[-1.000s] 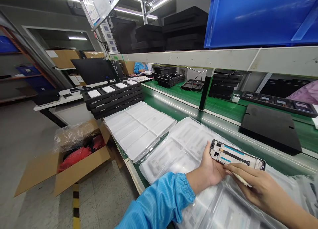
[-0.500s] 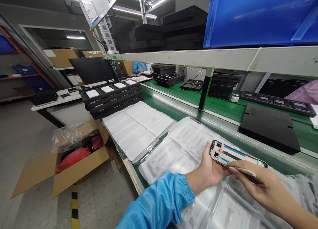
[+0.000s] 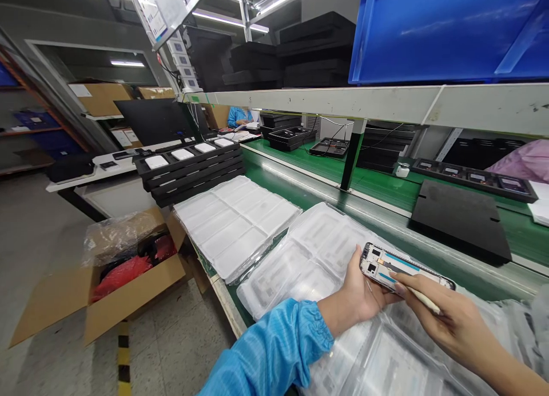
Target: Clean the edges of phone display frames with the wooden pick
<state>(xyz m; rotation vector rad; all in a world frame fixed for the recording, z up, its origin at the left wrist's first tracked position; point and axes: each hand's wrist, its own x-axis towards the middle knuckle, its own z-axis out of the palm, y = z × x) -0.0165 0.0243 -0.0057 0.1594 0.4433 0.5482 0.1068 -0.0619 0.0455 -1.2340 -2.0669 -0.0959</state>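
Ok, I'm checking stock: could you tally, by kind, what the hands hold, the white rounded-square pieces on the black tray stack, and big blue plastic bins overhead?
Silver-and-black rectangular phone frame, left hand: 1
Slim off-white stick-like tool, right hand: 1
White rounded-square pieces on stacked black trays: 4
Big blue plastic bin overhead: 1
Total: 7

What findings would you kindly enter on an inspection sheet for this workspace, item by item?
Surface: green bench, largely covered by clear plastic trays.
Job's things: phone, inner side up; pale stick.
Clutter: stacked black trays on the left; open cardboard box with red bags on the floor.
Hands: left hand holds the phone; right hand holds the stick, whose tip is hidden.
Cables: thin cables below the shelf.
Surroundings: blue bin on the shelf; co-worker in blue behind.
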